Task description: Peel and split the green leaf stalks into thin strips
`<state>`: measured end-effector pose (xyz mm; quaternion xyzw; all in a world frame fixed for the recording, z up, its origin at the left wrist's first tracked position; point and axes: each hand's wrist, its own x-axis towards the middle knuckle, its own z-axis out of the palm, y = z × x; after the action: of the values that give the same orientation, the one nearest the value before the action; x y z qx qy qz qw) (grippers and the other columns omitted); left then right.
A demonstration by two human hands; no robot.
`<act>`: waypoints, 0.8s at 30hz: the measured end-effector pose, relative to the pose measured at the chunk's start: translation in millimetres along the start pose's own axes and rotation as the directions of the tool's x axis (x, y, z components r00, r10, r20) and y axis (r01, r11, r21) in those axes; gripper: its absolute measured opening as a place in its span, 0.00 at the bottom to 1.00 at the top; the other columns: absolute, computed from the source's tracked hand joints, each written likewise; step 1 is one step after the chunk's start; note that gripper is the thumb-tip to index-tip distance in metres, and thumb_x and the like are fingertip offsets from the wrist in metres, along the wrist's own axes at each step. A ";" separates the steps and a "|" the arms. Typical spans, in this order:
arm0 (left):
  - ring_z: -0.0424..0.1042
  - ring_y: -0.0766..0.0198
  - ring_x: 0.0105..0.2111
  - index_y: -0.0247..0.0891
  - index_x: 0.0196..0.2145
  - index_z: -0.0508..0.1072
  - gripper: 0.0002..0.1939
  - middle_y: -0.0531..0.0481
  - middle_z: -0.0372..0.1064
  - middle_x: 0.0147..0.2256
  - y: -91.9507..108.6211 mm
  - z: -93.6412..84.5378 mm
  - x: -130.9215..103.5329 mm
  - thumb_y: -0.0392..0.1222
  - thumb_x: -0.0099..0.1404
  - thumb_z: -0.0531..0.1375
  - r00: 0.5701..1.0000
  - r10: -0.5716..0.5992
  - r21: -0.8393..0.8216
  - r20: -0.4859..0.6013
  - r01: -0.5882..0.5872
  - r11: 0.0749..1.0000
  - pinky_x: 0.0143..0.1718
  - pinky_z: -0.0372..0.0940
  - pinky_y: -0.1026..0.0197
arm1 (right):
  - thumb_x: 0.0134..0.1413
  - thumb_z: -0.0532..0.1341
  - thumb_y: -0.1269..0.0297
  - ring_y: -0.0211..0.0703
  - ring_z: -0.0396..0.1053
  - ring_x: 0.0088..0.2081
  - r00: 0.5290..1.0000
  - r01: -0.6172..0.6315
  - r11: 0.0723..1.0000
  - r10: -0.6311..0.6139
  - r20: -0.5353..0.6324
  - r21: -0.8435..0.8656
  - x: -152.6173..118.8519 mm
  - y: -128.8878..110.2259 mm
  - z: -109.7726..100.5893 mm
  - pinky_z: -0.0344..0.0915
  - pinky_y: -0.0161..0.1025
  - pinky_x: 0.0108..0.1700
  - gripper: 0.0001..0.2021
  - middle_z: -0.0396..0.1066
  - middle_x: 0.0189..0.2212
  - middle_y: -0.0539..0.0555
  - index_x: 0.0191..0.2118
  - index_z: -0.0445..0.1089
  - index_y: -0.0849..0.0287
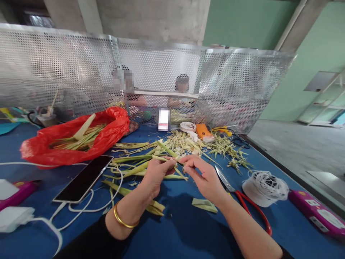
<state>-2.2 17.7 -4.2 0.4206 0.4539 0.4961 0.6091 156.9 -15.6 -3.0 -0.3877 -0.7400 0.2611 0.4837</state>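
Left fingers (169, 164): nearly closed, pinching a leaf strip (169, 151).
Right fingers (194, 162): curled, just beside; cannot tell whether they grip.
Leaf strip: between hands, presumably pinched to steady it.
Loose leaves (138, 168): left of the fingers on the bench (188, 233), likely for easy reach.
Scissors (224, 179): right, handles nearer the person, handy.
Red bag (67, 155): farther left, mouth open, contents reachable.

A phone (83, 180) lies flat; far right, probably a shelf (324, 99)
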 end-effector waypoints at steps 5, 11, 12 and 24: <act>0.71 0.65 0.26 0.32 0.23 0.75 0.10 0.50 0.71 0.24 -6.3 3.9 -2.9 0.42 0.46 0.67 0.999 -0.020 0.006 0.038 0.020 1.000 0.36 0.68 0.61 | 0.62 0.50 0.66 0.38 0.62 0.31 0.996 -0.062 0.998 0.062 0.066 0.010 -2.5 2.5 6.7 0.60 0.35 0.35 0.09 0.66 0.28 0.51 0.31 0.63 0.58; 0.71 0.63 0.26 0.32 0.24 0.75 0.11 0.49 0.72 0.23 -5.9 7.8 -6.3 0.44 0.46 0.67 0.999 0.033 0.023 0.039 -0.034 0.999 0.35 0.68 0.59 | 0.62 0.49 0.68 0.37 0.59 0.29 0.996 0.067 0.993 -0.061 0.061 -0.094 -5.9 1.7 7.9 0.57 0.35 0.33 0.10 0.60 0.26 0.49 0.29 0.59 0.57; 0.71 0.63 0.26 0.32 0.24 0.75 0.11 0.49 0.72 0.23 -5.3 8.3 -6.9 0.43 0.46 0.67 0.998 0.040 0.030 0.038 -0.041 0.999 0.34 0.67 0.59 | 0.62 0.49 0.68 0.37 0.59 0.30 0.995 0.079 0.991 -0.072 0.069 -0.105 -6.2 1.0 8.0 0.58 0.35 0.34 0.10 0.60 0.26 0.50 0.29 0.59 0.57; 0.68 0.66 0.21 0.34 0.23 0.74 0.09 0.53 0.69 0.19 -8.5 4.6 -2.4 0.41 0.44 0.68 0.992 0.000 0.171 0.123 -0.021 0.985 0.27 0.65 0.64 | 0.62 0.51 0.66 0.40 0.67 0.34 0.999 -0.032 0.999 0.032 0.014 0.012 -2.9 -3.4 1.0 0.62 0.37 0.39 0.09 0.70 0.32 0.53 0.31 0.64 0.57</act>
<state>4.0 13.7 -10.9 0.5037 0.4547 0.4317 0.5944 155.5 -19.9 -2.3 -0.3946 -0.7355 0.2761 0.4766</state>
